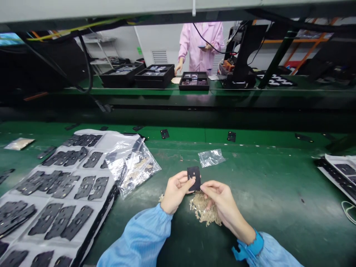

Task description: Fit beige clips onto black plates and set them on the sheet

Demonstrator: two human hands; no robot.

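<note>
My left hand [175, 191] is closed on a small black plastic part [194, 177], held upright over the green work surface [267, 193]. My right hand [219, 202] pinches at the lower right edge of the same part with thumb and forefinger. Just below both hands lies a heap of small beige pieces [204, 211]. Whether the right fingers hold one of those pieces is hidden. Both arms wear light blue sleeves.
White trays [55, 193] with rows of black parts lie at the left, beside crumpled clear bags [133, 167]. A small clear bag [211, 157] lies beyond my hands. More trays [339, 172] sit at the right edge. A person in a pink coat [200, 44] stands at the far bench with black boxes [194, 81].
</note>
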